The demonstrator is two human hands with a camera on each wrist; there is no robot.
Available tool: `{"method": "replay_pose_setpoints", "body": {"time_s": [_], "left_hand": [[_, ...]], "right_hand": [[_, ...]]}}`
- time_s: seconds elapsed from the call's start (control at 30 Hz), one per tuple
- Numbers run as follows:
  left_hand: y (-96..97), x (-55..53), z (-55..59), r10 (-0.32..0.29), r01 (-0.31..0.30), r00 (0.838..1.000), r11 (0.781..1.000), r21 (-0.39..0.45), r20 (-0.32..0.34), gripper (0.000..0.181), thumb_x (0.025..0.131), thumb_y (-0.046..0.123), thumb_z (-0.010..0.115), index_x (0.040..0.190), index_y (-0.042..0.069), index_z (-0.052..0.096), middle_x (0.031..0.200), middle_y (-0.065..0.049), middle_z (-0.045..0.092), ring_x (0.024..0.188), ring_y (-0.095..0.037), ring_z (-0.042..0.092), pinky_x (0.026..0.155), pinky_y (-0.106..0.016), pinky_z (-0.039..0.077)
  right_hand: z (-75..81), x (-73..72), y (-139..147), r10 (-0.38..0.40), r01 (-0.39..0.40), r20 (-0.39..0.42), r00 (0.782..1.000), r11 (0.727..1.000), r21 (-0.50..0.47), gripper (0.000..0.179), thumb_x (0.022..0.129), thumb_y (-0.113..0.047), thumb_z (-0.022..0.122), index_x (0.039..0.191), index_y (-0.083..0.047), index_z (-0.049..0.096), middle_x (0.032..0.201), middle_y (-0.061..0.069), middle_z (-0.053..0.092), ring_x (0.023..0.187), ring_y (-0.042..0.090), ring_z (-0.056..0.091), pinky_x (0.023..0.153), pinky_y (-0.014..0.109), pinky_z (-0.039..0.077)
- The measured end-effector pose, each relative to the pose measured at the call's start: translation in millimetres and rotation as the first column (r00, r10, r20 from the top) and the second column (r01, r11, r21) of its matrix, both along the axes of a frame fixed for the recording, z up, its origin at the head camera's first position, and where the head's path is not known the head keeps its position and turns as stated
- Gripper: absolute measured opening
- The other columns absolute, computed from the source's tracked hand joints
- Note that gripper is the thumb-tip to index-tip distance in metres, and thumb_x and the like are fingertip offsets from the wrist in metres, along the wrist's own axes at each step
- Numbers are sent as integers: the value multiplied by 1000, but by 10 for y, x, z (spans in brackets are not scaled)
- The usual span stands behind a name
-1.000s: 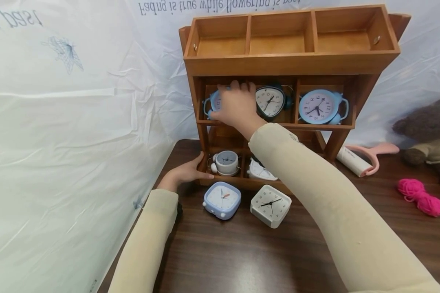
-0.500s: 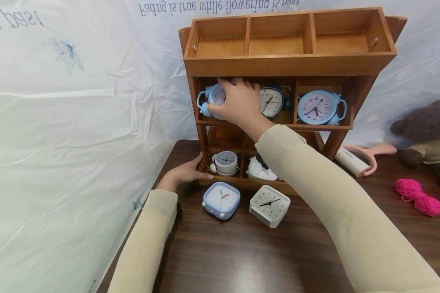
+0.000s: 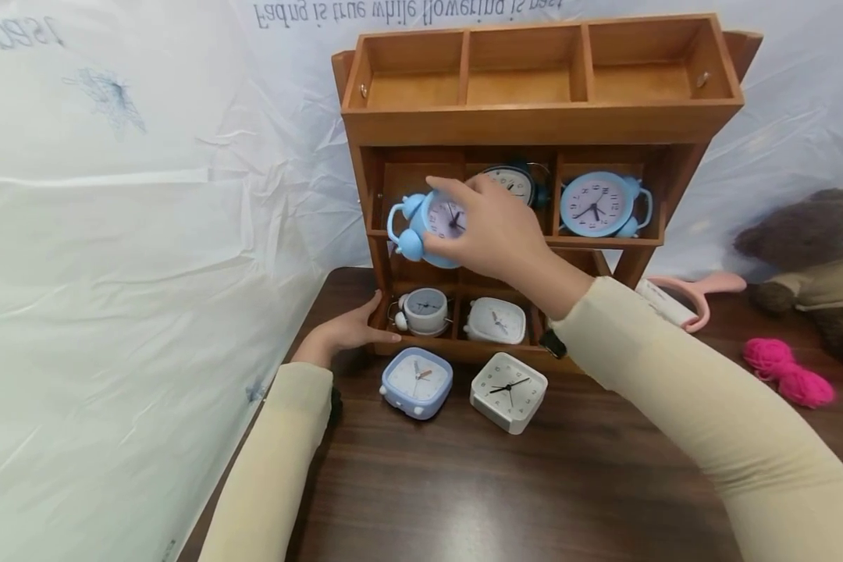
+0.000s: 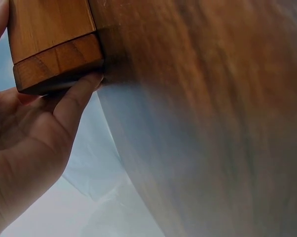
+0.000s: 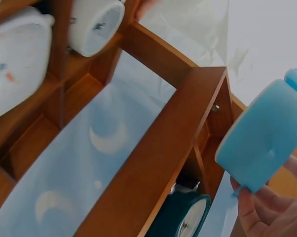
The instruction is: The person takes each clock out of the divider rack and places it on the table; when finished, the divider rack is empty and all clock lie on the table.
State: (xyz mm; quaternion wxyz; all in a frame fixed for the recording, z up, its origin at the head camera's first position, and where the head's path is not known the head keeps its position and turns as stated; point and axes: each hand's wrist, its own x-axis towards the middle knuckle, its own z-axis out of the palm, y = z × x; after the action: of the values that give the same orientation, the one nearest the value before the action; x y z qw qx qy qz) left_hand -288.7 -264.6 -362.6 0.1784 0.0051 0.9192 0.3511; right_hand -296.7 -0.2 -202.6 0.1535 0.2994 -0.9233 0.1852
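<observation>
My right hand [image 3: 502, 230] grips a light blue twin-bell alarm clock [image 3: 414, 226] in front of the middle tier of a wooden shelf rack [image 3: 541, 125]. The right wrist view shows the blue back of this clock [image 5: 264, 136], with fingers [image 5: 274, 200] at its lower edge. At the rack's lower left corner, my left hand [image 3: 347, 328] holds the wooden end between thumb and fingers. In the left wrist view a finger [image 4: 77, 101] lies under that end [image 4: 59, 61]. A dark teal clock [image 3: 509, 183], partly hidden by my right hand, and another light blue clock [image 3: 597, 204] sit in the middle tier.
A white round clock [image 3: 425, 312] and a white squarish clock [image 3: 497, 320] sit in the bottom tier. On the table before them lie a blue-rimmed clock [image 3: 417, 382] and a cream square clock [image 3: 509, 393]. Rightward are a lint roller [image 3: 674, 300], pink yarn [image 3: 790, 373] and a brown plush toy [image 3: 815, 265].
My right hand has drawn the light blue clock out of the left middle compartment, forward and down. The left hand stays at the rack's corner.
</observation>
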Motion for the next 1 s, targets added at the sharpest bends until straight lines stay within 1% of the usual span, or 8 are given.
{"method": "replay_pose_setpoints", "body": {"time_s": [0.1,0.17,0.33,0.4,0.5,0.6,0.77,1.0], "left_hand": [[-2,-3,0,-11,11,1000,1000,8,-5,110,89,48,71,160,14,-5,166,-12,2,151,-32,7,119,-50,15],[-4,-9,-3,-14,15,1000,1000,14,-5,111,88,49,72,160,14,-5,166,-12,2,151,-31,7,119,-49,15],[-4,-20,-7,-13,13,1000,1000,11,-9,112,87,49,73,160,14,-5,166,-13,1,151,-32,7,119,-49,15],[0,-22,-5,-15,15,1000,1000,7,-12,111,88,48,72,159,12,-6,166,-14,1,151,-33,7,119,-50,14],[13,-31,-5,-19,19,1000,1000,4,-13,111,89,47,72,159,11,-6,165,-15,1,151,-33,7,119,-50,14],[3,-37,-9,-20,20,1000,1000,12,-9,112,88,48,72,159,11,-6,165,-15,1,151,-34,6,119,-50,13],[-10,-42,-4,-8,8,1000,1000,15,-8,112,88,48,72,159,12,-6,166,-15,1,151,-34,7,119,-51,13],[-4,-42,-8,-15,15,1000,999,34,-5,113,88,48,72,159,11,-6,165,-16,1,150,-35,6,119,-52,13]], "right_hand": [[-100,113,190,17,-17,2,1000,999,29,75,83,-60,63,151,-37,41,125,13,53,88,24,54,65,40,48],[-182,179,328,15,-15,11,1000,998,60,75,82,-60,64,150,-36,44,124,12,54,85,25,55,63,39,47],[-413,303,703,-22,14,52,998,988,152,73,82,-61,64,146,-32,48,131,14,53,90,29,58,67,45,50],[-505,346,860,-29,17,60,998,983,184,71,82,-61,64,144,-30,50,130,16,54,91,30,59,70,48,51],[-640,412,1103,-35,19,72,997,976,218,69,83,-59,66,141,-26,53,122,16,58,89,29,60,70,48,52],[-762,466,1308,-39,18,77,996,967,253,69,82,-59,68,140,-23,55,121,15,60,91,28,61,73,48,53],[-946,523,1570,-22,-8,100,995,959,284,70,81,-58,71,137,-18,58,120,15,61,92,25,61,73,47,53],[-1128,584,1790,-43,-16,188,981,954,300,70,78,-57,75,135,-19,59,117,14,60,86,20,59,67,40,50]]}}
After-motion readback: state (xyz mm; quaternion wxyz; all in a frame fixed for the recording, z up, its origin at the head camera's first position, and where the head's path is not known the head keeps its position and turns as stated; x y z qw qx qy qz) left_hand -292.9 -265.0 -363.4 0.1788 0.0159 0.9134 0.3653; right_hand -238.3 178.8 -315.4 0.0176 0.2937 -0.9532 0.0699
